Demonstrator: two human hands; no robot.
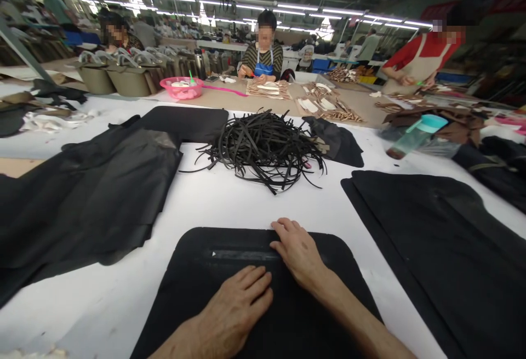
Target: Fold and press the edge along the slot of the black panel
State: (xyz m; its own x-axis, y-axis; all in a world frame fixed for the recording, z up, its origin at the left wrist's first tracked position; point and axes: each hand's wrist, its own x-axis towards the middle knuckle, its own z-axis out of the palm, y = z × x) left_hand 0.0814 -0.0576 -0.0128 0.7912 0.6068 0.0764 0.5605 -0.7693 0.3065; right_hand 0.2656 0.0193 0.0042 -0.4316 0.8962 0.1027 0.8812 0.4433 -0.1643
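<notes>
L hand is resting on blk panel, fingers sl. spread, R hand is touching far edge, fingers parted

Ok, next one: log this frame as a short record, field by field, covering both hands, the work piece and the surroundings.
left hand: laid palm-down on the black panel, fingers extended
right hand: at the panel's far edge, fingers slightly bent
work piece: black panel, rounded far corners, on a white tabletop
beyond it: heap of black strips
left side: dark sheets, overlapping
right side: black sheets, overlapping; farther off, a bottle with a turquoise lid
far side: pink bowl; seated co-worker in a blue apron
</notes>
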